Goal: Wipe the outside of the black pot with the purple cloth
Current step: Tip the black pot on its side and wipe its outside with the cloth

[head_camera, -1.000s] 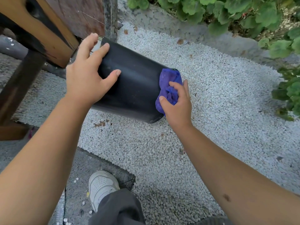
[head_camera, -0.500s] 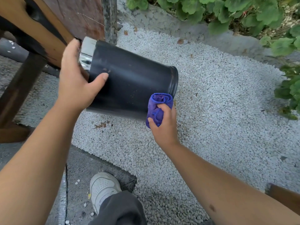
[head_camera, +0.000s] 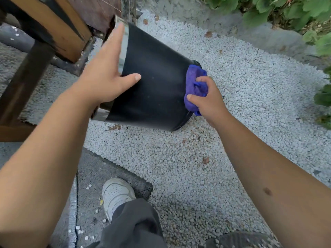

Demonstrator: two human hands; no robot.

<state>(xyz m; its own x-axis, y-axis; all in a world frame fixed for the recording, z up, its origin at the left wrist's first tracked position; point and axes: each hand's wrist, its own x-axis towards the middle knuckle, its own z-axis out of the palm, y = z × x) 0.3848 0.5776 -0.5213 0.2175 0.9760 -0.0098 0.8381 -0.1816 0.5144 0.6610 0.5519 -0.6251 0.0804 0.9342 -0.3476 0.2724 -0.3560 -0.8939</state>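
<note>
The black pot lies tipped on its side over the white gravel, its shiny metal end toward the upper left and its rim at the lower right touching the stones. My left hand grips the pot near the metal end, thumb across the black wall. My right hand is closed on the bunched purple cloth, which presses against the pot's outside near the right rim. The far side of the pot is hidden.
A wooden bench frame stands at the upper left, right behind the pot. Green plants border the gravel at the top and right. My white shoe rests on a dark paving slab below.
The cloth and my right hand have moved up from the pot's lower edge onto its right end. My left hand has shifted along the pot, which has tilted and come closer.
</note>
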